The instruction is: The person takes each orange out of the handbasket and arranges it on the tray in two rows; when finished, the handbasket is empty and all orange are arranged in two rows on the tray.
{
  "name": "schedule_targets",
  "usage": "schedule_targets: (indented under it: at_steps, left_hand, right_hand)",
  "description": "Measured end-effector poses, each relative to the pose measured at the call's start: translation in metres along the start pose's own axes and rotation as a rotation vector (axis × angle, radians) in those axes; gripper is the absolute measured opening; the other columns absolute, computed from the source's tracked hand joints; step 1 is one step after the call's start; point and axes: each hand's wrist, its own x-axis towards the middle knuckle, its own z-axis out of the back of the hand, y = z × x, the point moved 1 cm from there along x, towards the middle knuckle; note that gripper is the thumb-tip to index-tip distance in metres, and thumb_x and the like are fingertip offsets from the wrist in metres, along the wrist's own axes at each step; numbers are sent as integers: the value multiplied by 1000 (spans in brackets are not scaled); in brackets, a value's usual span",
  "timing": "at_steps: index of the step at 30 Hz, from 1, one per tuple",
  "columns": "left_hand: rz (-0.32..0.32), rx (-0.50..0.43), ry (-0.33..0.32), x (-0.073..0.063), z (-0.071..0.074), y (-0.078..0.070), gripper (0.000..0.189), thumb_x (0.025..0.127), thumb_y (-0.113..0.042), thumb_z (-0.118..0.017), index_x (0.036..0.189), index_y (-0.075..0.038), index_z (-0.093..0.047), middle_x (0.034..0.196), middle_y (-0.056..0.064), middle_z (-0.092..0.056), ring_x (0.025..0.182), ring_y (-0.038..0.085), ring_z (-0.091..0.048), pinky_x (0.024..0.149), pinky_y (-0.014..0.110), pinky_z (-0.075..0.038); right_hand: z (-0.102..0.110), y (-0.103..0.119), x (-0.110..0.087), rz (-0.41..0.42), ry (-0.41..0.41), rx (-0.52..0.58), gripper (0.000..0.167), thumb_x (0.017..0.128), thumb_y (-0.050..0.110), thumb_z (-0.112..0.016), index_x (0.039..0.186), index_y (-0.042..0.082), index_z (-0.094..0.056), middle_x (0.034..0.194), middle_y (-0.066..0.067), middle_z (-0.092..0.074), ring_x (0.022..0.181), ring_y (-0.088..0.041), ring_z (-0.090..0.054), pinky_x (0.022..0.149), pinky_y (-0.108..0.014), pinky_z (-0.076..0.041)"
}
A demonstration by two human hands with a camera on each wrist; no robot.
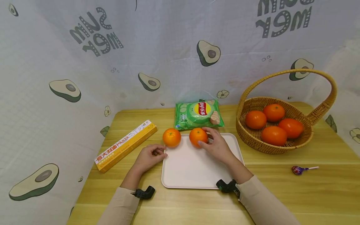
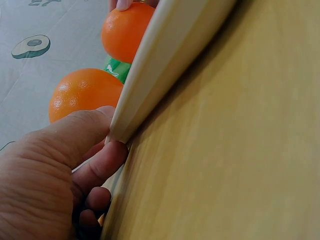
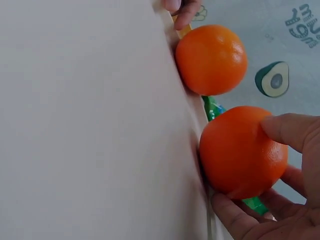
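My right hand (image 1: 217,146) grips a deep-orange orange (image 1: 198,137) at the far edge of the white tray (image 1: 194,168), thumb on one side and fingers round the other. Another orange (image 1: 172,137), a bit lighter, sits at the tray's far left corner. In the left wrist view my left hand (image 2: 45,165) pinches the tray's rim (image 2: 150,75) between thumb and index finger, its other fingers curled below. The right wrist view shows the held orange (image 3: 242,152) close against the rim, the lighter orange (image 3: 212,60) just beyond it.
A green bag of chips (image 1: 199,114) lies behind the tray. To the left is a yellow pasta box (image 1: 126,147). On the right stands a wicker basket (image 1: 253,140) with a tall handle and several orange-red fruits (image 1: 274,136); a lollipop (image 1: 298,170) lies in front of it.
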Motion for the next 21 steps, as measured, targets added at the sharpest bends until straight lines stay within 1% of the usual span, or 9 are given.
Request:
schedule_targets:
  at_steps: [5,8,14,18,21]
  left_hand:
    - [-2,4,1,-1,0,0,22,86,-24,-83,106,-19,-77,86,-6,-71,81,12,-60,74,23,-50]
    - [-3,5,1,-1,0,-1,22,86,-24,-83,106,-19,-77,86,-6,-71,81,13,-60,74,23,-50]
    - [1,7,1,0,0,-1,22,86,-25,-83,106,-18,-77,85,-6,-70,81,13,-60,74,23,-50]
    - [4,8,0,0,0,-1,21,86,-25,-83,106,-18,-77,85,-6,-70,81,13,-60,74,23,-49]
    - [2,5,0,0,0,-1,22,86,-24,-83,106,-18,-77,85,-6,-70,81,13,-60,74,23,-50]
  right_hand:
    - [-1,1,-1,-29,0,-9,69,92,14,-75,151,6,-40,153,-22,-41,136,-46,-51,108,-54,-48]
    - [-2,3,-2,-29,1,-24,70,92,14,-75,152,6,-39,152,-22,-42,134,-46,-53,109,-55,-48]
    - [0,6,-4,-26,2,-88,73,91,19,-76,152,8,-39,151,-22,-42,132,-45,-55,107,-54,-50]
    - [5,9,-5,-9,5,-115,74,91,23,-77,153,8,-38,153,-22,-41,131,-45,-56,103,-52,-53]
    - [9,12,-5,14,7,-121,74,91,24,-76,153,8,-39,154,-22,-40,133,-45,-54,103,-52,-52]
